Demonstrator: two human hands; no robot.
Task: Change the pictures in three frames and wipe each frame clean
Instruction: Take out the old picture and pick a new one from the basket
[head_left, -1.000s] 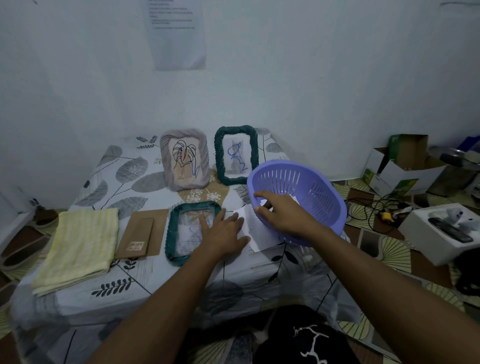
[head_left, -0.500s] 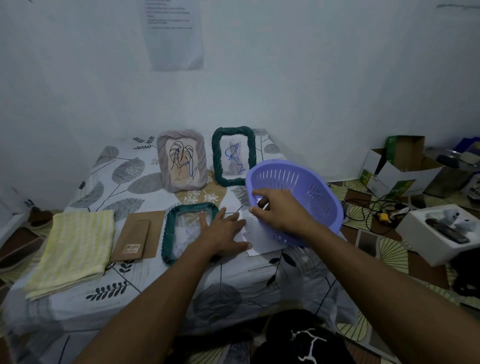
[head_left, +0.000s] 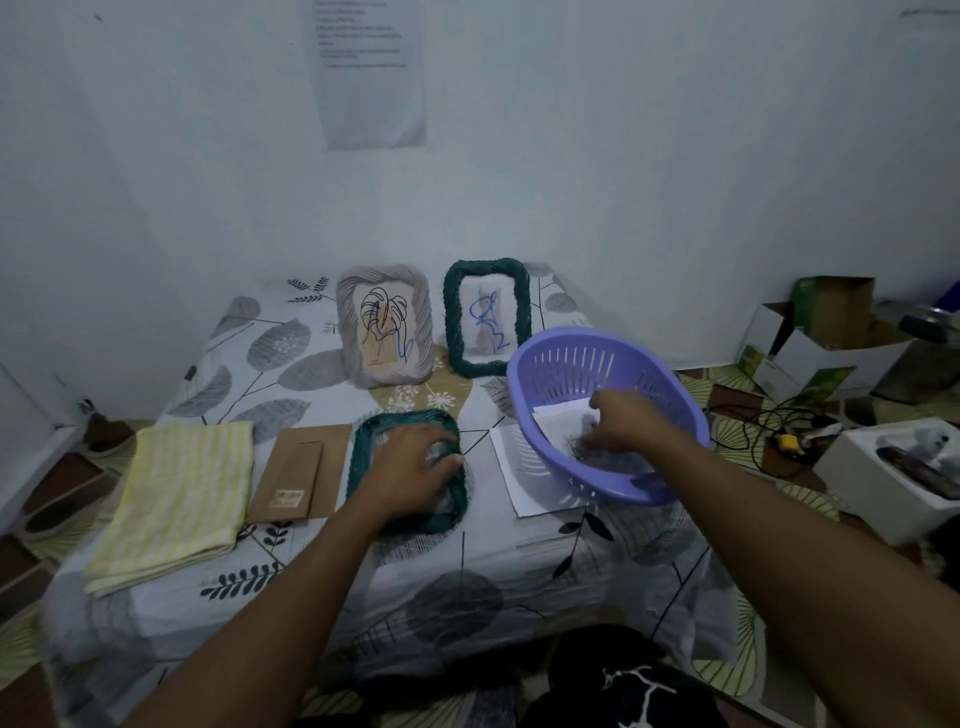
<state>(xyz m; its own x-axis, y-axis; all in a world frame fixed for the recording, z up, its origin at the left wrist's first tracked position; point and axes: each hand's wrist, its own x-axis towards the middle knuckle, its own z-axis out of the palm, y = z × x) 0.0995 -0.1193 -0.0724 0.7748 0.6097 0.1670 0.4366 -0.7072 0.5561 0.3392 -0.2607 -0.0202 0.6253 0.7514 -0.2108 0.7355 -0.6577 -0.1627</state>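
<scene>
A green rope-rimmed frame (head_left: 358, 462) lies flat on the table's front middle, and my left hand (head_left: 415, 467) rests spread on its glass. My right hand (head_left: 623, 421) reaches down into the tilted purple basket (head_left: 550, 358), fingertips on the loose pictures (head_left: 561, 421) inside; motion blur hides whether they pinch one. A white sheet (head_left: 511, 478) lies under the basket's near side. Two frames stand at the back: a grey one (head_left: 384, 332) with a leaf drawing and a green one (head_left: 488, 317) with a blue scribble.
A folded yellow towel (head_left: 176, 499) lies at the table's left, with a brown backing board (head_left: 301, 473) beside it. Open cardboard boxes (head_left: 810, 343), a white box (head_left: 893, 467) and cables (head_left: 763, 426) crowd the floor to the right. The wall stands close behind the table.
My right hand has left the basket's rim and gone down inside it onto the pictures. My left hand slid further onto the flat frame's glass.
</scene>
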